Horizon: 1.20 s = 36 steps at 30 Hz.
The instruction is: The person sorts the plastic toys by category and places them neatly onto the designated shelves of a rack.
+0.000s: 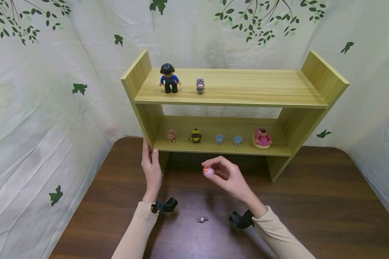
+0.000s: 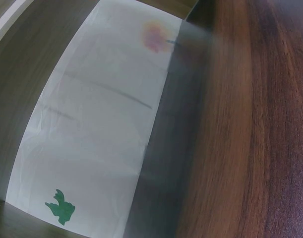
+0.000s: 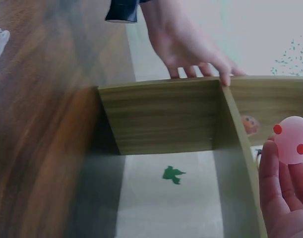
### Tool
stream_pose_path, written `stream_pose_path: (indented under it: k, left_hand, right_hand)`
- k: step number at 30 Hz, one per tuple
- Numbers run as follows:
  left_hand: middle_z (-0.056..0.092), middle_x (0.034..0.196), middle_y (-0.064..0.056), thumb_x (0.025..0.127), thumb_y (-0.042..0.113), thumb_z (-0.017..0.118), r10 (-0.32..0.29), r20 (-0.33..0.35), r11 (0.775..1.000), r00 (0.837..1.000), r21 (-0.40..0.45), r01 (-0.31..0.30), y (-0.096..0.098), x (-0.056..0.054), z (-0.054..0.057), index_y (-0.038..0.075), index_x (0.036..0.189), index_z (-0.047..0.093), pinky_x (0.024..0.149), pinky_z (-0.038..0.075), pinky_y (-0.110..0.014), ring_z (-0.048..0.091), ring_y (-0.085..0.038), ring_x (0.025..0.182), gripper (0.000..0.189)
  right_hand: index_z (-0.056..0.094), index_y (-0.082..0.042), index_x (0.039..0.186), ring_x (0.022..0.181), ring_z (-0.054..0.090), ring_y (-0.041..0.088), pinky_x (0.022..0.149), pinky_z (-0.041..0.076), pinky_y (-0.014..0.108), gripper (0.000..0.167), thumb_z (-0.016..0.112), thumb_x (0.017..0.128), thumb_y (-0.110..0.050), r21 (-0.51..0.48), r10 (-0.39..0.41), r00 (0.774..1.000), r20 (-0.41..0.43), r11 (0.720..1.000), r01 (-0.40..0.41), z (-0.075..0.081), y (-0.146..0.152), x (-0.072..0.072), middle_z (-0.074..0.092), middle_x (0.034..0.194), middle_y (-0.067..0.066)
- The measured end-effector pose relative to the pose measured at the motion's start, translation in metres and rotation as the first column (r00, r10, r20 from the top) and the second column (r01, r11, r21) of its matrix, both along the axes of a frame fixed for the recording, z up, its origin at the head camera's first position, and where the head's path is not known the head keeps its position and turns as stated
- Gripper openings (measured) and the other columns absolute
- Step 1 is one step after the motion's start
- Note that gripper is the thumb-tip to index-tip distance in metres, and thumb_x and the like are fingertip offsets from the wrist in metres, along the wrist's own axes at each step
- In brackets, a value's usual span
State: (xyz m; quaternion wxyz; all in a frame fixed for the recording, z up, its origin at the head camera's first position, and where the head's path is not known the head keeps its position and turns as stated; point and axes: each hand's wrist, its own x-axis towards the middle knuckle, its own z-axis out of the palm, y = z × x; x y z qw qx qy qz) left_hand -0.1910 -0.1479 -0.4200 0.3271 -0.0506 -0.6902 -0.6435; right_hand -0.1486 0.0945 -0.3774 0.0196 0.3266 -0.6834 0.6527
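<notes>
My left hand (image 1: 152, 173) holds the left side panel of a two-tier wooden shelf (image 1: 249, 86), thumb at the front edge and fingers along the outer face. In front of the lower tier, my right hand (image 1: 229, 177) pinches a small pink figurine (image 1: 209, 172) between thumb and fingertips. Round and pink with red spots, the figurine (image 3: 292, 140) also shows in the right wrist view. A small grey figurine (image 1: 202, 218) lies on its side on the table between my forearms. The left wrist view shows neither hand.
A dark-haired doll (image 1: 170, 78) and a grey figurine (image 1: 200, 86) stand on the top tier. Along the lower tier are a brown figurine (image 1: 171, 135), a yellow-and-black one (image 1: 196, 136), two blue ones (image 1: 219, 139) and a pink bear (image 1: 262, 138). Behind hangs a leaf-patterned cloth (image 1: 194, 36).
</notes>
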Motion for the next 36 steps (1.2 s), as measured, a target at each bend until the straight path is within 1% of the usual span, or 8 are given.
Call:
stream_pose_path:
  k: [4, 9, 13, 18, 23, 27, 31, 36]
  left_hand:
    - [0.034, 0.151, -0.013, 0.1, 0.002, 0.04, 0.0, -0.007, 1.0, 1.0, -0.002, 0.0, 0.0, 0.0, -0.001, 0.005, 0.151, 0.025, 0.1, 0.033, -0.025, 0.037, -0.024, 0.131, 0.053]
    - [0.033, 0.151, -0.012, 0.1, 0.002, 0.04, 0.0, -0.004, 1.0, 1.0, -0.005, -0.001, 0.0, 0.0, -0.001, 0.006, 0.152, 0.025, 0.1, 0.033, -0.025, 0.037, -0.024, 0.131, 0.054]
    - [0.032, 0.151, -0.013, 0.1, 0.002, 0.04, 0.006, 0.0, 1.0, 1.0, -0.011, -0.006, 0.0, 0.0, 0.0, 0.006, 0.152, 0.024, 0.098, 0.034, -0.024, 0.038, -0.026, 0.13, 0.054]
    - [0.03, 0.152, -0.017, 0.1, 0.001, 0.04, 0.026, 0.01, 0.999, 1.0, -0.039, -0.026, 0.001, 0.001, 0.001, 0.001, 0.151, 0.021, 0.097, 0.034, -0.022, 0.037, -0.029, 0.13, 0.054]
    - [0.027, 0.153, -0.017, 0.1, 0.001, 0.04, 0.032, 0.015, 0.998, 0.999, -0.05, -0.031, 0.001, 0.001, 0.001, 0.003, 0.152, 0.018, 0.098, 0.033, -0.022, 0.035, -0.028, 0.132, 0.056]
    - [0.024, 0.154, -0.017, 0.1, 0.001, 0.04, 0.032, 0.009, 0.998, 0.999, -0.057, -0.031, 0.002, 0.001, 0.001, 0.003, 0.152, 0.016, 0.101, 0.032, -0.024, 0.031, -0.027, 0.135, 0.057]
    - [0.024, 0.154, -0.018, 0.1, 0.0, 0.04, 0.038, -0.003, 0.997, 0.999, -0.063, -0.038, 0.001, 0.001, 0.001, 0.0, 0.151, 0.018, 0.102, 0.031, -0.026, 0.029, -0.028, 0.137, 0.056]
    - [0.024, 0.154, -0.019, 0.1, 0.0, 0.04, 0.03, -0.002, 0.998, 1.0, -0.061, -0.03, 0.001, 0.001, 0.001, -0.001, 0.15, 0.018, 0.102, 0.031, -0.026, 0.028, -0.028, 0.137, 0.055]
  right_hand:
    - [0.057, 0.011, 0.103, 0.094, 0.062, 0.032, 0.084, 0.05, 0.039, 0.021, 0.06, 0.083, 0.018, -0.007, -0.016, 0.999, -0.043, 1.0, 0.015, 0.004, 0.003, -0.001, 0.062, 0.108, 0.021]
    - [0.06, 0.005, 0.104, 0.094, 0.063, 0.026, 0.083, 0.05, 0.035, 0.025, 0.062, 0.082, 0.018, -0.005, -0.049, 0.993, -0.11, 0.999, 0.049, -0.003, 0.006, -0.009, 0.064, 0.108, 0.016]
    - [0.061, 0.0, 0.105, 0.096, 0.063, 0.025, 0.082, 0.049, 0.034, 0.026, 0.063, 0.083, 0.014, -0.014, -0.063, 0.989, -0.131, 0.998, 0.062, -0.005, 0.01, -0.014, 0.065, 0.11, 0.011]
    - [0.061, -0.001, 0.106, 0.095, 0.063, 0.027, 0.082, 0.05, 0.036, 0.022, 0.062, 0.087, 0.01, -0.059, -0.054, 0.989, -0.134, 0.997, 0.047, 0.003, 0.015, -0.015, 0.064, 0.111, 0.012]
    - [0.062, -0.001, 0.107, 0.093, 0.062, 0.028, 0.082, 0.05, 0.037, 0.021, 0.061, 0.088, 0.009, -0.074, -0.048, 0.99, -0.132, 0.997, 0.039, 0.011, 0.017, -0.015, 0.063, 0.111, 0.014]
    - [0.061, 0.0, 0.107, 0.095, 0.062, 0.029, 0.083, 0.05, 0.038, 0.021, 0.061, 0.088, 0.008, -0.089, -0.051, 0.99, -0.135, 0.995, 0.039, 0.017, 0.019, -0.014, 0.061, 0.111, 0.02]
    - [0.061, 0.002, 0.106, 0.1, 0.06, 0.032, 0.082, 0.05, 0.038, 0.021, 0.062, 0.087, 0.009, -0.11, -0.058, 0.984, -0.168, 0.993, 0.04, 0.026, 0.021, -0.015, 0.058, 0.112, 0.028]
    - [0.061, 0.003, 0.105, 0.106, 0.057, 0.037, 0.083, 0.049, 0.039, 0.021, 0.062, 0.085, 0.01, -0.132, -0.069, 0.975, -0.21, 0.99, 0.042, 0.042, 0.025, -0.019, 0.059, 0.111, 0.025]
